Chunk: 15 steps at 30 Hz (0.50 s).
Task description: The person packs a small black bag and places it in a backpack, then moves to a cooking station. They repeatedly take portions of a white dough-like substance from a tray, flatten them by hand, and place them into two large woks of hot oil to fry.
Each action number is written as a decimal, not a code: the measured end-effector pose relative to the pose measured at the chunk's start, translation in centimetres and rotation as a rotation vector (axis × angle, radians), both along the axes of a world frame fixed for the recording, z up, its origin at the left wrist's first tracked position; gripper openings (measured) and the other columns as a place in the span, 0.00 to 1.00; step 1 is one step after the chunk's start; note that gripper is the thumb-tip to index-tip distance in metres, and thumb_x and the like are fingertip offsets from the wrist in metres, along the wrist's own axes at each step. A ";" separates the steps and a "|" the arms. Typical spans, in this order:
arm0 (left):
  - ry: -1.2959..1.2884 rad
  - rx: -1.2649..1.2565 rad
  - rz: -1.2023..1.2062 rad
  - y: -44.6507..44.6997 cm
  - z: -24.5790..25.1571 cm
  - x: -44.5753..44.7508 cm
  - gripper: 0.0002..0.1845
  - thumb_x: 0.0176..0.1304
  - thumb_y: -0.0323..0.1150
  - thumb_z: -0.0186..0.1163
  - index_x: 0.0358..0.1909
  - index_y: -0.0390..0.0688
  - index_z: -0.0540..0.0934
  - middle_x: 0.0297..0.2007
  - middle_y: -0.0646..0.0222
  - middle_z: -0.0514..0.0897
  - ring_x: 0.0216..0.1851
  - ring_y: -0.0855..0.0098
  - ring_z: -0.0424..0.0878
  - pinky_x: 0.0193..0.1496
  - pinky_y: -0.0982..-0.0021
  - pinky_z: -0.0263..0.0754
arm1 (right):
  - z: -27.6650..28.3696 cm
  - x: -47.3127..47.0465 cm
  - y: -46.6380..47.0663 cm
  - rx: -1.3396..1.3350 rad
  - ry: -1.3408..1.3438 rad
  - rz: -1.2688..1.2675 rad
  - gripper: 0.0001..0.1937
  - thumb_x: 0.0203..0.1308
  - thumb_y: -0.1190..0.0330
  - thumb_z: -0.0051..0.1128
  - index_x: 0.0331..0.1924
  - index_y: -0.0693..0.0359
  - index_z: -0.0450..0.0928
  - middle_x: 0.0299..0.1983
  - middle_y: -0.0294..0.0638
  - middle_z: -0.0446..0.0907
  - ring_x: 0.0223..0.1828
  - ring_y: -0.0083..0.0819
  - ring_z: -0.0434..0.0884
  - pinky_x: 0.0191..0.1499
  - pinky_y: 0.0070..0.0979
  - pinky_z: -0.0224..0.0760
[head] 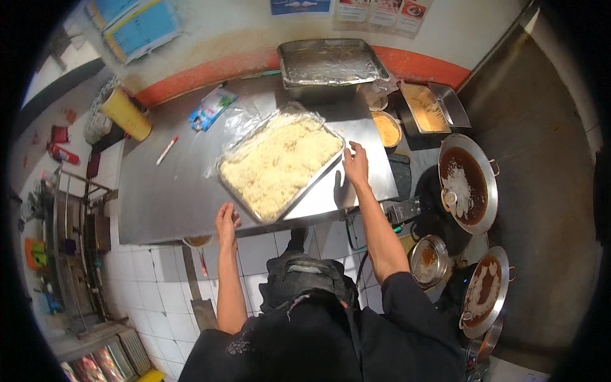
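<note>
A metal tray (342,149) lies askew on a stainless steel table (191,191) in front of me. It is heaped with a pale yellow, crumbly food (281,164), and clear plastic film (243,126) bunches along its far left side. My right hand (357,164) hovers by the tray's right corner, fingers apart and holding nothing. Close to the table's front edge, left of the tray's near corner, is my left hand (226,227). Its fingers are loosely bent with nothing in them, and a small gap separates it from the tray.
A deep steel pan (334,64) stands at the back by the wall. Leftward lie a marker pen (166,151), a blue printed packet (212,111) and a yellow cylinder (126,114). To my right are a wide pan of brown liquid (482,167), another such pan (499,305) and a yellow-filled container (425,107).
</note>
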<state>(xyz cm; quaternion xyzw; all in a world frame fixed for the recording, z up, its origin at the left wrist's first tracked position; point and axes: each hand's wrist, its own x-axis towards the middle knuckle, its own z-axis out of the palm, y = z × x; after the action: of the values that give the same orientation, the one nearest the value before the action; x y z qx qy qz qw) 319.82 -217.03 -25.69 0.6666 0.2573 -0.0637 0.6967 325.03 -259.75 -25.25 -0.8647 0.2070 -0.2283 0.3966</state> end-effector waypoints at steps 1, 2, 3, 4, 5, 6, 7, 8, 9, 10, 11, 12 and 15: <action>-0.008 -0.050 -0.027 0.3 -1.5 2.9 0.32 0.75 0.50 0.64 0.70 0.37 0.76 0.60 0.62 0.81 0.58 0.68 0.79 0.58 0.64 0.76 | -0.3 2.5 -0.9 -0.036 0.024 -0.043 0.23 0.74 0.60 0.56 0.65 0.66 0.78 0.57 0.64 0.82 0.55 0.56 0.85 0.59 0.41 0.78; 0.017 -0.024 -0.017 -0.6 -1.9 3.4 0.32 0.76 0.51 0.64 0.69 0.36 0.77 0.60 0.62 0.81 0.56 0.67 0.79 0.58 0.64 0.75 | -1.3 3.2 -1.1 -0.068 0.081 -0.084 0.23 0.74 0.59 0.56 0.64 0.66 0.79 0.56 0.63 0.84 0.56 0.57 0.86 0.59 0.42 0.78; 0.019 0.000 -0.005 -1.6 -1.1 5.1 0.32 0.76 0.51 0.64 0.69 0.35 0.77 0.59 0.62 0.82 0.55 0.67 0.79 0.57 0.64 0.75 | -1.3 4.2 -1.2 0.067 0.199 -0.082 0.23 0.74 0.59 0.56 0.63 0.67 0.80 0.54 0.62 0.86 0.55 0.57 0.86 0.59 0.42 0.78; 0.019 0.023 0.002 -2.7 -0.2 6.6 0.32 0.76 0.51 0.63 0.68 0.34 0.77 0.58 0.63 0.82 0.54 0.67 0.78 0.57 0.64 0.74 | -1.2 4.9 -1.3 0.205 0.312 -0.086 0.22 0.74 0.59 0.56 0.61 0.67 0.82 0.52 0.61 0.87 0.55 0.56 0.87 0.60 0.42 0.78; 0.090 0.068 -0.026 -3.4 0.6 7.8 0.29 0.78 0.50 0.62 0.62 0.32 0.81 0.54 0.63 0.83 0.50 0.67 0.77 0.55 0.64 0.72 | -2.2 4.5 -1.7 0.120 0.257 -0.093 0.21 0.73 0.58 0.57 0.58 0.67 0.84 0.47 0.59 0.89 0.54 0.55 0.88 0.59 0.42 0.78; 0.060 0.122 -0.010 -2.7 -0.2 8.0 0.27 0.78 0.49 0.61 0.61 0.32 0.81 0.52 0.63 0.84 0.49 0.68 0.77 0.54 0.65 0.71 | 1.1 4.0 -0.2 0.192 0.346 -0.087 0.20 0.73 0.58 0.57 0.56 0.67 0.84 0.48 0.60 0.88 0.54 0.55 0.88 0.59 0.42 0.78; 0.028 0.175 0.001 -2.0 -0.8 8.0 0.26 0.78 0.49 0.61 0.59 0.32 0.82 0.50 0.63 0.84 0.47 0.69 0.77 0.52 0.66 0.71 | -0.9 4.2 -0.4 0.202 0.284 -0.053 0.20 0.73 0.58 0.57 0.56 0.68 0.84 0.48 0.61 0.88 0.54 0.56 0.88 0.59 0.42 0.78; -0.007 0.211 -0.022 -2.6 -1.4 8.2 0.25 0.79 0.48 0.60 0.57 0.32 0.83 0.47 0.64 0.85 0.45 0.70 0.76 0.51 0.67 0.71 | -2.1 3.2 -1.5 0.197 0.220 -0.057 0.20 0.73 0.59 0.57 0.55 0.68 0.84 0.48 0.61 0.88 0.53 0.56 0.88 0.59 0.42 0.78; 0.003 0.204 -0.012 -2.9 -1.2 8.2 0.24 0.79 0.47 0.60 0.56 0.32 0.84 0.46 0.64 0.85 0.44 0.71 0.77 0.50 0.67 0.71 | -2.1 2.5 -1.4 0.192 0.237 -0.057 0.20 0.73 0.59 0.57 0.55 0.69 0.84 0.47 0.61 0.88 0.52 0.56 0.88 0.58 0.41 0.78; 0.013 0.199 -0.002 -2.9 -0.8 8.1 0.23 0.79 0.46 0.60 0.54 0.32 0.85 0.45 0.65 0.85 0.42 0.71 0.77 0.49 0.68 0.71 | -2.1 1.3 -1.3 0.187 0.254 -0.057 0.20 0.72 0.60 0.57 0.54 0.69 0.84 0.46 0.62 0.88 0.52 0.55 0.88 0.58 0.40 0.79; 0.028 0.198 0.012 -3.2 0.1 8.2 0.22 0.79 0.46 0.60 0.52 0.33 0.85 0.44 0.66 0.85 0.41 0.72 0.77 0.48 0.68 0.71 | -2.4 -0.6 -1.1 0.263 0.245 -0.063 0.20 0.72 0.60 0.58 0.54 0.70 0.83 0.45 0.61 0.88 0.49 0.52 0.89 0.55 0.38 0.79; 0.025 0.146 0.011 -4.1 0.4 8.9 0.22 0.79 0.46 0.61 0.51 0.33 0.86 0.43 0.67 0.85 0.40 0.73 0.77 0.47 0.69 0.71 | -2.9 -2.4 -1.2 0.218 0.247 -0.109 0.20 0.72 0.60 0.59 0.55 0.70 0.83 0.43 0.58 0.89 0.47 0.46 0.89 0.53 0.37 0.79; 0.056 0.087 -0.041 -6.7 1.5 10.5 0.22 0.77 0.46 0.63 0.51 0.33 0.86 0.45 0.66 0.86 0.41 0.73 0.80 0.48 0.68 0.73 | -3.8 -8.6 -2.4 0.288 0.249 -0.224 0.19 0.72 0.60 0.62 0.55 0.68 0.84 0.39 0.47 0.89 0.41 0.33 0.87 0.48 0.32 0.79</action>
<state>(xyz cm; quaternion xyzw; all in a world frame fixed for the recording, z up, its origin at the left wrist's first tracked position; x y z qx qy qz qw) 330.34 -223.78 -24.20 0.6994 0.2656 -0.0853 0.6580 316.45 -262.20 -29.09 -0.7922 0.3795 -0.1304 0.4598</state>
